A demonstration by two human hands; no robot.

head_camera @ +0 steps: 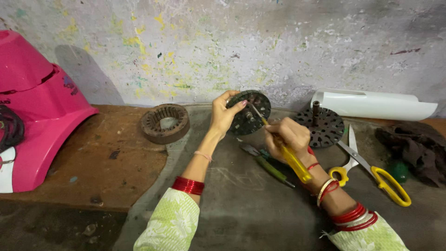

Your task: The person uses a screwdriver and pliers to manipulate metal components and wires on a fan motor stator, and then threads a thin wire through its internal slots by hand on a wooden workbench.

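My left hand [223,115] holds up a round black perforated metal plate [251,111] by its left rim, tilted on edge above the bench. My right hand [289,135] grips a screwdriver with a translucent yellow handle [294,161]; its metal tip touches the plate near its centre. Both wrists wear red bangles and pale green patterned sleeves.
A ring-shaped motor stator [165,122] lies left of the hands. A second black perforated plate with a shaft [321,126], yellow-handled scissors [371,173], a green-handled screwdriver [268,166], a white curved cover [374,104] and a dark rag [411,151] lie right. A pink appliance housing [35,107] stands far left.
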